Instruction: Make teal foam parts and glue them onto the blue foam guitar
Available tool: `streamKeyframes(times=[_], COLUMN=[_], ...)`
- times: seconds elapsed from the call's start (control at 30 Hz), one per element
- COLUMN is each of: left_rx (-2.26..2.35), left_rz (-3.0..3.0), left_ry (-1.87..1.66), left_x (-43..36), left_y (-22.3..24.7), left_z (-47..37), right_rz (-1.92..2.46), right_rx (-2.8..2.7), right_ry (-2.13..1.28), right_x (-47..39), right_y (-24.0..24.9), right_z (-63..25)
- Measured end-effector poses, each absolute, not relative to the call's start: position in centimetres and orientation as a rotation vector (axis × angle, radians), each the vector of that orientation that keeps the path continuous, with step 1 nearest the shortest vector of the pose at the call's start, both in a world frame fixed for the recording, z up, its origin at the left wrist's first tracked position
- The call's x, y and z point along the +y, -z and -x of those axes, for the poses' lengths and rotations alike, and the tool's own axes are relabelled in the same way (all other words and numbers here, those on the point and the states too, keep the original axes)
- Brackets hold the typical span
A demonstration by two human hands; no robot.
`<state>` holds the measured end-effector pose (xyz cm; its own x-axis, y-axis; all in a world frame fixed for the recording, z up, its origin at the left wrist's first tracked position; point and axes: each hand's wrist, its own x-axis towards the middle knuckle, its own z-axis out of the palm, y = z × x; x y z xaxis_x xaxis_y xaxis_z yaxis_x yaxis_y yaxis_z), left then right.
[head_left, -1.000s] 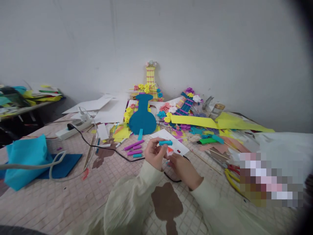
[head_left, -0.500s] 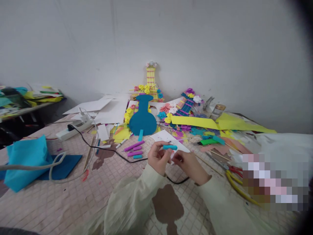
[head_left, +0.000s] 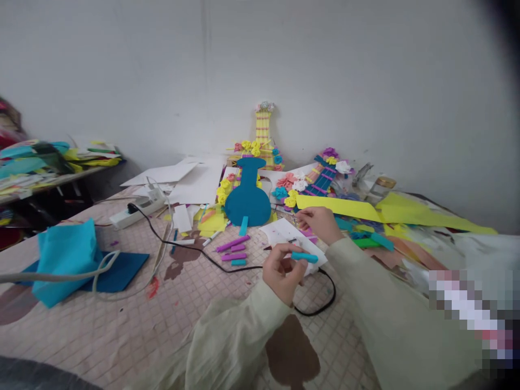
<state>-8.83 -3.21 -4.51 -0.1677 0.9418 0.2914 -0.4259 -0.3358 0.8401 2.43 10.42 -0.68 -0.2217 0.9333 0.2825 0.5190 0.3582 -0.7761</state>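
Observation:
My left hand (head_left: 282,276) is closed around a small blue paper roll (head_left: 304,257), held between thumb and fingers above a white sheet (head_left: 282,230). A dark pointed tip (head_left: 267,248) shows beside these fingers; what it belongs to is hidden. My right hand (head_left: 323,223) reaches farther out, over the sheet's far edge, with thumb and fingertips pinched; anything between them is too small to make out. Several purple strips (head_left: 233,245) and a short blue piece (head_left: 238,262) lie left of my left hand. Behind them stands a dark blue guitar-shaped cutout (head_left: 247,203) with a light blue tab.
A black cord (head_left: 187,249) runs from the white power strip (head_left: 136,211) under my left hand. Paper-flower decorations (head_left: 292,184) and a long yellow strip (head_left: 337,206) lie at the back. Blue fabric-like sheet (head_left: 67,260) is at left, a lidded jar (head_left: 382,188) at back right.
My right hand has moved away from my left hand, forward past the white sheet. My left hand keeps the blue roll, slightly lower and further right. The view has turned a little left.

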Motion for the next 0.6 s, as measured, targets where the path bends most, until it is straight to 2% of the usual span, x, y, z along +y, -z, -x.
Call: streamKeyframes(times=[0.4, 0.6], left_rx=[0.768, 0.766], left_rz=[-1.009, -0.979], left_ry=[-1.6, -1.602], left_x=[-3.6, -3.2], left_y=[3.8, 4.3], left_z=[9.0, 9.1], right_rz=[1.102, 1.021], right_rx=[-1.771, -1.603], right_ry=[-0.825, -0.814], right_x=[10.3, 7.2], right_y=[0.2, -2.8], right_z=[-1.4, -3.6])
